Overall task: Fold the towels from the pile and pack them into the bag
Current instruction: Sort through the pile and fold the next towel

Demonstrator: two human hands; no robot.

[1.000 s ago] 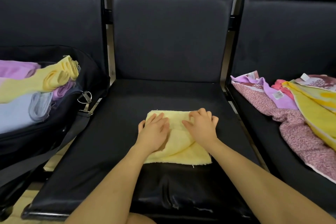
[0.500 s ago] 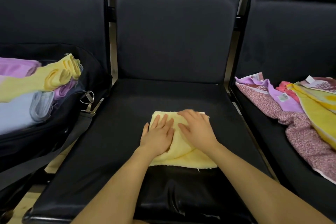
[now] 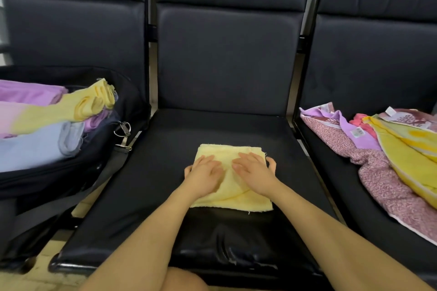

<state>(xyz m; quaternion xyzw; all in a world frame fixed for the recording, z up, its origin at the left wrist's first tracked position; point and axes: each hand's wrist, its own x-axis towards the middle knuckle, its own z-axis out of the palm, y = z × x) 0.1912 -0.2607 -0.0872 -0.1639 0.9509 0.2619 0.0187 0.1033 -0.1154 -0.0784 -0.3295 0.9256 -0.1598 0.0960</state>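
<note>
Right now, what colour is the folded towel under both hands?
Pale yellow, plain; the folded towel shows best in the head view.

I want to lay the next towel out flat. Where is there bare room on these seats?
The middle seat is bare behind the yellow towel, up to the backrest, and on either side of it. The right seat is crowded with the towel pile; the left seat holds the bag with folded towels.

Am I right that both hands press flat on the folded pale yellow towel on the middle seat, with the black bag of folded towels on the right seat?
Not quite. The black bag of folded towels is on the left seat; the head view shows it. Both the left hand and right hand do press flat on the folded pale yellow towel on the middle seat.
</note>
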